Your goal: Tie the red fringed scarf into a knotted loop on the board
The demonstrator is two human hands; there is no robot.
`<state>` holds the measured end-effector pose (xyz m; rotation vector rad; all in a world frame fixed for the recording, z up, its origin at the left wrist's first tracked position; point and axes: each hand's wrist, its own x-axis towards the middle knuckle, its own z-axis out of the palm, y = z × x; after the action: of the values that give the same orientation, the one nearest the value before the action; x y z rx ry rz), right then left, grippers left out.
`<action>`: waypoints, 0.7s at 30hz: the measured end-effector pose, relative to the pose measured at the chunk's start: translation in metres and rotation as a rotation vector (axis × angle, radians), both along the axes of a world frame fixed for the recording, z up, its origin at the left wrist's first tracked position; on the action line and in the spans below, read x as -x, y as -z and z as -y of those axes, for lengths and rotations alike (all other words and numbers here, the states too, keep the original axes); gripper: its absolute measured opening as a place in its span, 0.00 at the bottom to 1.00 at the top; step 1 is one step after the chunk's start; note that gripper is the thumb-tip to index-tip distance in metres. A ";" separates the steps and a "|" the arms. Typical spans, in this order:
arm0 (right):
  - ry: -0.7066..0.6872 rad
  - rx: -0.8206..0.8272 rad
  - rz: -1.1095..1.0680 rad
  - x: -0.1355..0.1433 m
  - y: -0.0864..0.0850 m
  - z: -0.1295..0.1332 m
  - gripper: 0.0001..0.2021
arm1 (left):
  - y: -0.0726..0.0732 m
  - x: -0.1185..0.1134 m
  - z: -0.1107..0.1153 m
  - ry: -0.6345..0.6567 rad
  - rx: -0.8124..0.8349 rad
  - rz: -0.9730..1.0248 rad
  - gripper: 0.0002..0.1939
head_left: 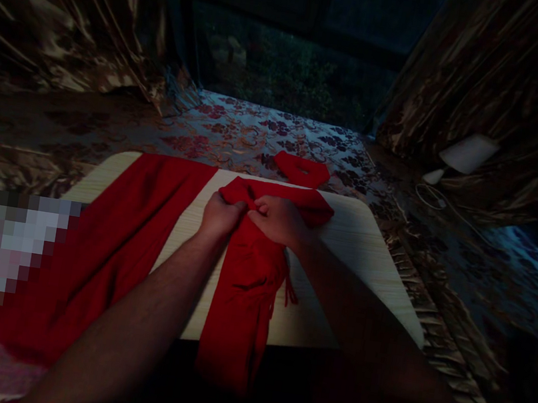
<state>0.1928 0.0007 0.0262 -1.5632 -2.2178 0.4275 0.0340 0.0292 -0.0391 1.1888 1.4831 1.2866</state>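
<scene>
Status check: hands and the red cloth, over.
Left hand and right hand both gripping the red cloth on the board. Second red cloth lies left. Nothing in the way.

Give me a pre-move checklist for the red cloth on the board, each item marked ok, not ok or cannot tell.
1. Left hand gripping the red cloth: ok, fingers closed on its upper fold.
2. Right hand gripping the same fold: ok, beside the left, the two close together.
3. Cloth supported by the wooden board: not ok, its lower end hangs over the near edge.
4. Second red cloth kept apart: ok, lies to the left with bare board between.
5. Small red piece clear of the hands: ok, lies beyond the board.
6. Grip firmness: cannot tell, too dim.
</scene>
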 end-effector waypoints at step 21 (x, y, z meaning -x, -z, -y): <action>0.186 0.164 0.269 -0.026 -0.003 0.110 0.27 | -0.015 -0.009 0.032 0.642 -0.372 -0.669 0.23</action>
<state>0.2189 -0.1089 0.0289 -1.9984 -2.2486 0.3698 0.0426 -0.0033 -0.0239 2.2745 1.1266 0.7530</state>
